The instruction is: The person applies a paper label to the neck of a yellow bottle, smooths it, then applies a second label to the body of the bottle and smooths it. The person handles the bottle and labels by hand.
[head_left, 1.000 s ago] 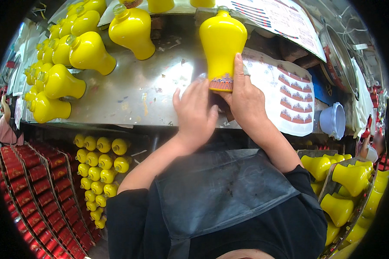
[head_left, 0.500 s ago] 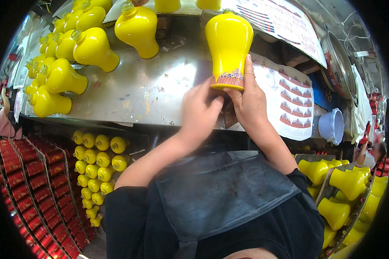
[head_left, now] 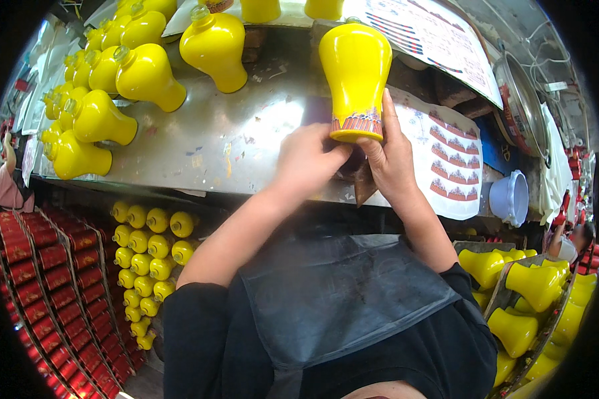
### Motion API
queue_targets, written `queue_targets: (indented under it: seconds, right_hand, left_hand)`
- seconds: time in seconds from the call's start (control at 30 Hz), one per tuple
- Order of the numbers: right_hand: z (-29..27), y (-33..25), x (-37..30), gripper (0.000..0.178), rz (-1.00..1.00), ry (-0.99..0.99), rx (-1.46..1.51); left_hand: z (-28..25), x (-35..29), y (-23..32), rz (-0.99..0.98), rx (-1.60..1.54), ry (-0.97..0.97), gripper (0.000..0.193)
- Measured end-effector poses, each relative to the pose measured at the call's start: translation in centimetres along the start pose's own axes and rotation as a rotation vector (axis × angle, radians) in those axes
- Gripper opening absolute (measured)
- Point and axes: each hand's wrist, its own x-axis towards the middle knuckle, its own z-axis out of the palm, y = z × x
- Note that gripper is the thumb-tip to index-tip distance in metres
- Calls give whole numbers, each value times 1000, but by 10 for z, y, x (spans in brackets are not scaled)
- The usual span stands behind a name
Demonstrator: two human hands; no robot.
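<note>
A glossy yellow bottle (head_left: 356, 66) with a narrow glass neck at its far end stands out above the metal bench, its base toward me. Round the base runs a patterned decal band (head_left: 357, 122) in reddish brown and blue. My right hand (head_left: 394, 156) grips the base from the right, its fingers up along the side and its thumb under the rim. At the base's left edge, my left hand (head_left: 309, 159) is curled, thumb close below the rim; its fingertips are partly hidden and slightly blurred. Right of my right hand lies a sheet of similar decals (head_left: 446, 153).
Several yellow bottles (head_left: 150, 76) lie along the bench's left side. A pale blue bucket (head_left: 510, 197) sits by the right edge. Below the metal bench (head_left: 213, 153) are stacked bottles (head_left: 150, 243), red boxes (head_left: 40, 292) and a crate of bottles (head_left: 532, 286). Other people work far off both sides.
The bottle has shifted slightly right and toward me, with my right hand on it. My left hand has moved a little; its thumb is now nearer the base.
</note>
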Motion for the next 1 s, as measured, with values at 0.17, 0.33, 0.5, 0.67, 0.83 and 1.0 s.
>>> queue_targets:
  seconds: [0.17, 0.33, 0.5, 0.67, 0.83, 1.0]
  right_hand:
    - [-3, 1, 2, 89, -26, -13, -152]
    - [-10, 2, 2, 89, -99, -68, -186]
    - [-28, 6, 3, 82, 121, -163, 148]
    - [-41, 9, 8, 34, 320, -288, 259]
    - [-42, 6, 3, 34, 139, -199, 111]
    - [-37, 6, -14, 25, -214, 53, -343]
  left_hand:
    - [-1, -2, 5, 362, 472, 262, 77]
    - [3, 10, 0, 620, 694, 310, 89]
    - [-4, 20, -13, 640, 501, 291, 84]
    - [-1, 19, -24, 513, 357, 226, 90]
    - [1, 22, -28, 529, 421, 232, 98]
    - [-6, 23, -31, 575, 431, 138, 96]
